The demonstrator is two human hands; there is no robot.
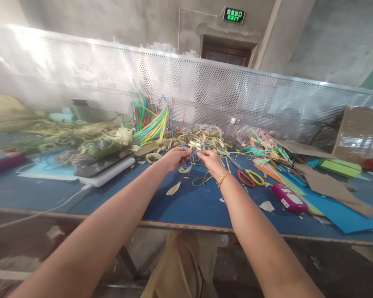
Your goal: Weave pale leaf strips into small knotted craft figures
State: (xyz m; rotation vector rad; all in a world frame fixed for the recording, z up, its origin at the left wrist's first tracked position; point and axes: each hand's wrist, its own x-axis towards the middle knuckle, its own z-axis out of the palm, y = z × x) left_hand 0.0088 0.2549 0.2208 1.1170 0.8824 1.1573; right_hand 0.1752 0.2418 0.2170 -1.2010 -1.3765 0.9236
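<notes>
Over the middle of the blue table, my left hand [178, 157] and my right hand [213, 161] face each other, thumbs and fingertips pinched. Between them is a small pale yellow and blue piece [194, 146], apparently of dried leaf or fibre strips; its exact kind is too small to tell. Both hands seem closed on it, though fingers partly hide it. A thin green cord [202, 182] loops on the table below the fingers. Just beyond the hands lies a heap of dried plant strips [211, 140].
Red-and-yellow-handled scissors [250, 178] and a magenta box [289, 198] lie to the right, near coloured paper [345, 213]. Coloured stems [151, 120] and a glass bottle [233, 129] stand before a perforated metal screen [180, 82]. A white power strip [108, 173] lies left.
</notes>
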